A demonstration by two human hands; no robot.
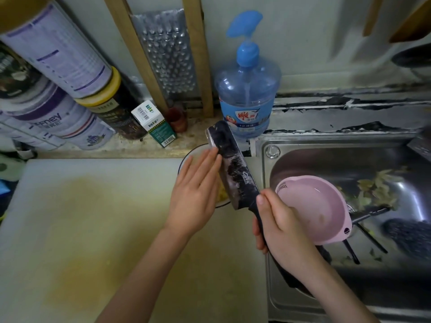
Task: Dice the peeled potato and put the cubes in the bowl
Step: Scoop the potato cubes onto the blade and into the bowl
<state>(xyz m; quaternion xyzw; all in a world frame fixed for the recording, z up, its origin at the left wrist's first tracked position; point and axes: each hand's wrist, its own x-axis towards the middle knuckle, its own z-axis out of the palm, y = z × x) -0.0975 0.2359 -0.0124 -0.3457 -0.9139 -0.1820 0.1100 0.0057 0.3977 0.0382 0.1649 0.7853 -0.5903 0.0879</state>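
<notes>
1. Head view, right hand: the right hand (277,227) is closed around the dark handle of the cleaver (231,166). The blade is held tilted over the bowl (186,157), presumably so that anything clinging to it drops inside.
2. Head view, left hand: the left hand (196,194) is held flat with the fingers (210,159) extended and laid against the blade's left face. Nothing is gripped. This posture is judged to be a wiping stroke that pushes cubes off the steel.
3. Head view, task items: the bowl is placed at the far right corner of the cutting board (93,217), beside the sink (349,145), and is largely covered by the left hand. A small patch of yellow potato cubes (222,194) is visible inside it, between the hand and the blade. No whole potato is seen on the board.
4. Head view, progress: dicing is judged complete and the transfer nearly finished.
5. Head view, surroundings: a pink colander (314,208) lies in the sink, and a blue pump bottle (248,89) stands behind the bowl.
6. Caution: the fingers lie flat on the face of the blade; the cutting edge cannot be located with certainty.
</notes>
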